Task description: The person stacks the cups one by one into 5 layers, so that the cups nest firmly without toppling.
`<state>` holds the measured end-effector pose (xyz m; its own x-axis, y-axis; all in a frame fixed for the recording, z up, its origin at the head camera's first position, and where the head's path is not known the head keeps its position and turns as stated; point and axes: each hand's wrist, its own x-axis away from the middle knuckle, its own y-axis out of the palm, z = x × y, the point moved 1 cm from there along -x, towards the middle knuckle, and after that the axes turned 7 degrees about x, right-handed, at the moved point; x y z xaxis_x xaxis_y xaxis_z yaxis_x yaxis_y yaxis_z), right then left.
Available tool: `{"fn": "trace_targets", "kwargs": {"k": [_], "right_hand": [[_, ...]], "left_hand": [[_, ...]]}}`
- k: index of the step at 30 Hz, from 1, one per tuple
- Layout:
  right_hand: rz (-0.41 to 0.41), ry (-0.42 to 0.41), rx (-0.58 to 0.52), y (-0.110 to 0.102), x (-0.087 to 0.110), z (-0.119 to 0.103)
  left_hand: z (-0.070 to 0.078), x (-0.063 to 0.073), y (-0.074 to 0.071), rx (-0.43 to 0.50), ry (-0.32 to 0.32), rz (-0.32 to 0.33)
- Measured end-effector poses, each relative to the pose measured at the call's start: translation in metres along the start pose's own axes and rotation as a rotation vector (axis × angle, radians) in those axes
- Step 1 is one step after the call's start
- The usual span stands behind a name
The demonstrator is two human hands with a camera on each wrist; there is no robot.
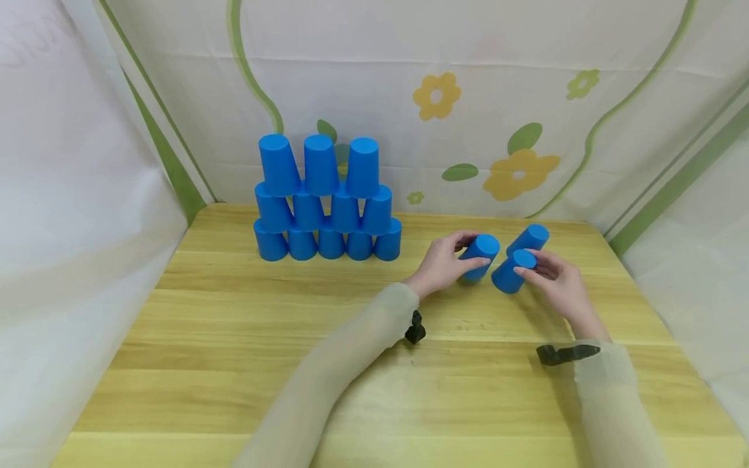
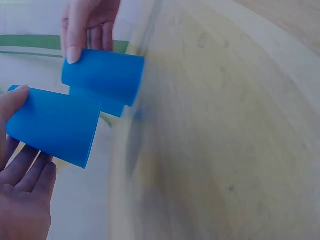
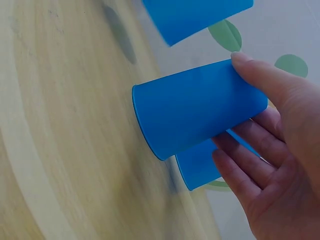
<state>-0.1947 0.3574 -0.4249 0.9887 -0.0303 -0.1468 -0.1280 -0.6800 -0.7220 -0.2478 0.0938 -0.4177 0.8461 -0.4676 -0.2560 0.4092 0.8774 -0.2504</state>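
Observation:
My left hand (image 1: 440, 265) grips an upside-down blue cup (image 1: 482, 250) between thumb and fingers, near its closed end. To the right of it, my right hand (image 1: 563, 289) holds another upside-down blue cup (image 1: 508, 278) the same way. In the right wrist view the rim of the right-hand cup (image 3: 195, 110) appears slightly off the table; the left-hand cup (image 2: 55, 125) also looks raised in the left wrist view. Behind the right-hand cup stands a third blue cup (image 1: 534, 235), partly hidden by it. The two held cups are apart from each other.
At the back left of the wooden table (image 1: 234, 351), several upside-down blue cups form a stack (image 1: 316, 211) three rows high, narrowing upward. The top-row cups (image 1: 318, 166) stand with gaps between them. A white flowered curtain (image 1: 363, 84) hangs behind the table.

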Motion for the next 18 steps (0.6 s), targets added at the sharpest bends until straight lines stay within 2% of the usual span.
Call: {"fn": "trace_targets", "kwargs": {"k": [4,8,18], "right_hand": [[0.001,-0.005,0.003,0.0,0.0,0.0],[0.008,-0.009,0.006,0.0,0.001,0.0],[0.001,0.008,-0.003,0.0,0.002,0.0]], "left_hand": [[0.007,0.003,-0.008,0.023,0.048,0.021],[0.01,0.009,-0.019,0.031,0.058,0.036],[-0.007,0.041,-0.066,0.044,0.072,0.091]]}}
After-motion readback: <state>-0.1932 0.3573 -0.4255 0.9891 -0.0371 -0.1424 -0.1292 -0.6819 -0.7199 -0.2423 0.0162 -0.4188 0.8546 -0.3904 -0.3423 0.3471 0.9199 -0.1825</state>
